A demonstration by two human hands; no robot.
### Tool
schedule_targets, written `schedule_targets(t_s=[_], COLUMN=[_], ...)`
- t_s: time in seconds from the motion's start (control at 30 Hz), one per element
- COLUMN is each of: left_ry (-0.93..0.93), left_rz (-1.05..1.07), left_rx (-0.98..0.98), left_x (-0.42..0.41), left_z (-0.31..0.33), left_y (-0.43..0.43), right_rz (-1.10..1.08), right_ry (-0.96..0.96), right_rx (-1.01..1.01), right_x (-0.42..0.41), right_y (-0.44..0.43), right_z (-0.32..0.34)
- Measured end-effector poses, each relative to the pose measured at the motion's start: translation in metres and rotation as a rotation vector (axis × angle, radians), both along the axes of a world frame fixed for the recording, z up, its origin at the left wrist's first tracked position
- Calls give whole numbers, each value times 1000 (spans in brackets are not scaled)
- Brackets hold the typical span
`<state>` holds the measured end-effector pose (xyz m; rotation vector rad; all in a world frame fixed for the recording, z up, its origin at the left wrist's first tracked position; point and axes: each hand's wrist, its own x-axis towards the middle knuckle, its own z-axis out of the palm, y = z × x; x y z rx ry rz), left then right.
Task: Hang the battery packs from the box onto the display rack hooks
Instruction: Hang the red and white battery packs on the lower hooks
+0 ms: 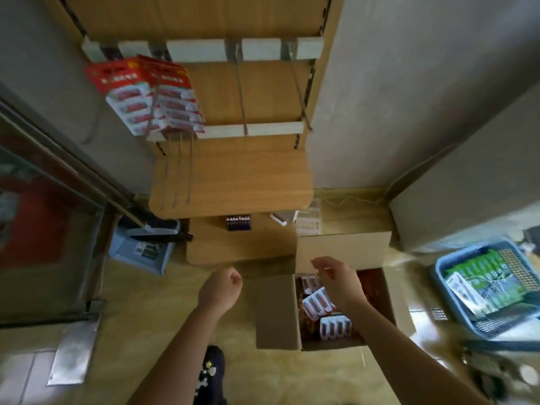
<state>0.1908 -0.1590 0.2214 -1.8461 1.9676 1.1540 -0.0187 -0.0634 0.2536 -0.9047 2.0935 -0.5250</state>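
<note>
Left hand (223, 285) is just below centre, at 6 o'clock, curled into a loose fist with nothing in it and hovering over the floor, just left of the box (274, 311). Right hand (336, 280) is at 5 o'clock, above the box's open top. Its fingers (318, 264) are loosely bent and relaxed and nothing is visible in its grip. It isn't touching the packs.

The box sits on the floor at 5 o'clock with its flaps out. Loose packs (317, 302) lie jumbled inside, partly hidden by the right wrist.

The rack (233, 24) fills 12 o'clock. A bunch of red packs (146, 97) hangs at 11 o'clock on the upper-left hooks. Two long hooks (241, 92) stick out to their right, at 12 to 1 o'clock, and three thin hooks (178, 171) hang lower, under the red bunch.

A small purple pack (239, 223) lies on the bottom shelf near centre. A blue basket (479, 331) with green packs (485, 276) is at 4 o'clock — blurred. A blue dustpan (137, 247) is at 8 o'clock, beside the rack base.
</note>
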Motion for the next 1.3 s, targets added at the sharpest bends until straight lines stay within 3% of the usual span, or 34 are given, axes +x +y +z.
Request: schedule_targets(t_s=[0.2, 0.4, 0.63, 0.97, 1.1, 1.3], left_ry=[-4, 94, 127, 89, 48, -59], left_rz=[0, 27, -7, -111, -185, -260], left_rx=[36, 120, 112, -38, -74, -191], left_x=[-84, -146, -184, -219, -227, -228], left_z=[-38, -76, -185, -345, -384, -397], left_y=[96, 138, 145, 148, 146, 144], right_rz=[11, -36, -63, 332, 393, 446], right_ry=[19, 17, -23, 137, 228, 216], right_rx=[115, 168, 286, 415, 387, 540], right_x=[-88, -134, -153, -170, -180, -179], right_y=[91, 132, 152, 163, 162, 162], right_z=[-37, -81, -202, -365, -397, -408])
